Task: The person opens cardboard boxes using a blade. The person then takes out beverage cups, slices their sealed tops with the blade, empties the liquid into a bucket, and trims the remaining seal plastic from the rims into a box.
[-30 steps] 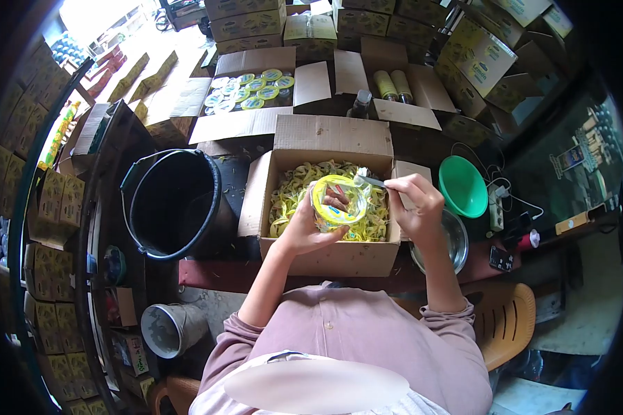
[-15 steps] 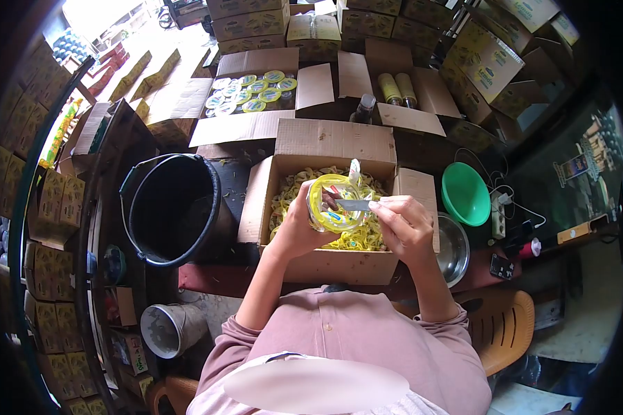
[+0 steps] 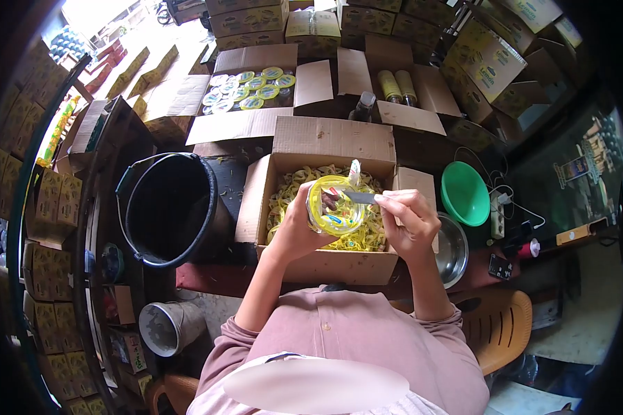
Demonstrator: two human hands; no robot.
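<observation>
My left hand (image 3: 295,230) is wrapped around a clear plastic cup (image 3: 342,226) with yellow printed film at its rim, tilted toward me. Fingertips show within the ring of the cup; whether they are inside it or seen through it I cannot tell. A strip of film sticks up from the far side. In my right hand (image 3: 411,221), a small knife blade (image 3: 360,198) is pinched between thumb and fingers, its tip over the cup's rim. Below both hands, an open cardboard box (image 3: 336,143) holds a heap of yellow film strips (image 3: 287,200).
A black bucket (image 3: 218,207) stands left of the box. To the right are a green bowl (image 3: 466,194) and a metal bowl (image 3: 452,250). Behind, one carton holds several lidded cups (image 3: 256,84), another two yellow bottles (image 3: 390,88). A dark bottle (image 3: 362,107) stands between them.
The blade has tilted, its tip now further up on the rim, and my right hand has shifted slightly right. My left hand keeps the cup in nearly the same place.
</observation>
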